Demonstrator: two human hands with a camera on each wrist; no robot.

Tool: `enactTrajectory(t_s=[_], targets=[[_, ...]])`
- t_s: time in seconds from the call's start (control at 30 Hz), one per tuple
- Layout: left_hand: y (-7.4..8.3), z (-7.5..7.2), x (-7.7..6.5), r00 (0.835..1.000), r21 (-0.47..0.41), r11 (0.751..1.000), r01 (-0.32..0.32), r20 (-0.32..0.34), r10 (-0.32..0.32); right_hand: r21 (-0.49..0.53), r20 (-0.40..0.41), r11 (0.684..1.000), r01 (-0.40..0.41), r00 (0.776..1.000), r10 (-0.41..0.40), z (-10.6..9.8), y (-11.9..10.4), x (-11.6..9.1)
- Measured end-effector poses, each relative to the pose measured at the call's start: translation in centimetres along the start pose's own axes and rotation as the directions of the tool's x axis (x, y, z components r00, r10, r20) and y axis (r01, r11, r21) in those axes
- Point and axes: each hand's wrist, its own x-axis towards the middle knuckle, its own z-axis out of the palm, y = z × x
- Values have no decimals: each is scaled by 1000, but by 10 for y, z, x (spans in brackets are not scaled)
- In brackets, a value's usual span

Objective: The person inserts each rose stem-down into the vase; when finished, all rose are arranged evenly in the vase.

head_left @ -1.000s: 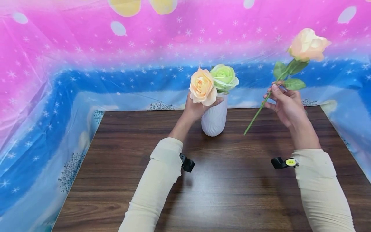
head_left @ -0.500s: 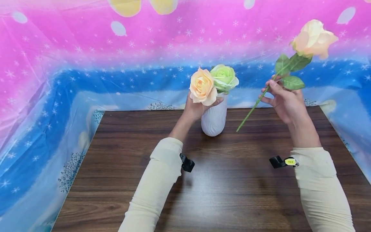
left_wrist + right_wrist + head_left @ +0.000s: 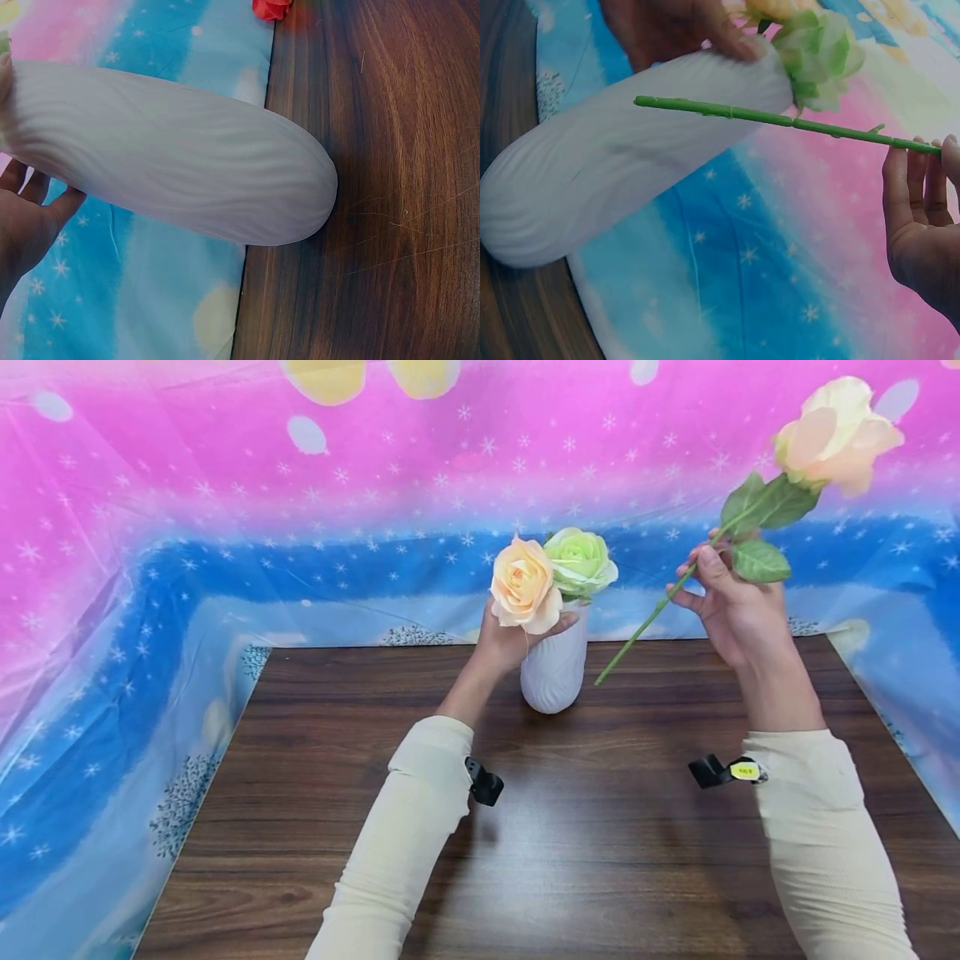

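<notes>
A white, wavy-textured vase (image 3: pixel 555 672) stands at the back of the table, holding a peach rose (image 3: pixel 522 583) and a green rose (image 3: pixel 581 562). My left hand (image 3: pixel 498 642) grips the vase near its top, partly hidden under the peach bloom; in the right wrist view its thumb lies across the vase neck. To the right, my right hand (image 3: pixel 750 614) pinches the green stem of another peach rose (image 3: pixel 838 439) between thumb and fingers. That rose is tilted, bloom up to the right. Its bare stem end (image 3: pixel 649 101) points down-left and overlaps the vase in the right wrist view.
The dark wooden table (image 3: pixel 570 827) reaches back to a pink and blue snowflake cloth (image 3: pixel 405 485). A red flower (image 3: pixel 271 9) lies near the table's back edge in the left wrist view. Black wrist cameras (image 3: pixel 486 782) sit at both cuffs.
My right hand has risen and moved slightly left with the peach rose. The rose tilts further, its bloom up and right, its stem end nearer the vase. My left hand and the vase have stayed still.
</notes>
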Motion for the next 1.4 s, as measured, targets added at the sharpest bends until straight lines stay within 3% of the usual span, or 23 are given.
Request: enactTrajectory(t_s=[0.17, 0.3, 0.43, 0.5, 0.57, 0.63, 0.73, 0.87, 0.9, 0.97, 1.1, 1.2, 1.4], targets=[[5, -1, -2, 1000, 56, 998, -2, 0, 2, 61, -8, 997, 48, 999, -47, 11, -4, 7], [-8, -1, 3, 1000, 100, 995, -27, -1, 28, 188, -13, 979, 83, 997, -82, 19, -9, 13], [-22, -2, 8, 1000, -1, 1000, -21, 14, 21, 250, -90, 956, 151, 987, -132, 28, -15, 18], [-24, -2, 9, 1000, -110, 994, 4, 28, -1, 233, -139, 954, 191, 977, -162, 32, -19, 19], [-25, -2, 9, 1000, -106, 994, 3, 25, -1, 252, -173, 944, 214, 969, -174, 35, -23, 21], [-25, -2, 9, 1000, -37, 999, -9, 12, 10, 279, -194, 932, 231, 964, -181, 38, -27, 22], [-25, -2, 9, 1000, 77, 997, -26, -11, 27, 270, -222, 925, 267, 952, -210, 40, -30, 24], [-25, -2, 9, 1000, 83, 997, 0, -24, 2, 259, -233, 920, 294, 943, -236, 42, -30, 26], [-25, -2, 10, 1000, 84, 996, 4, -27, -2, 263, -227, 921, 288, 946, -231, 42, -30, 26], [-25, -2, 10, 1000, 4, 1000, 13, -14, -13, 264, -205, 924, 275, 953, -225, 42, -29, 26], [-25, -2, 11, 1000, -1, 1000, 3, -7, -3, 207, -145, 944, 255, 963, -229, 42, -25, 26], [-25, -3, 10, 1000, 103, 995, -4, -21, 6, 158, -110, 955, 251, 965, -236, 43, -22, 27], [-21, -3, 7, 1000, 156, 988, 19, -22, -16, 61, -69, 970, 234, 971, -229, 46, -14, 28]])
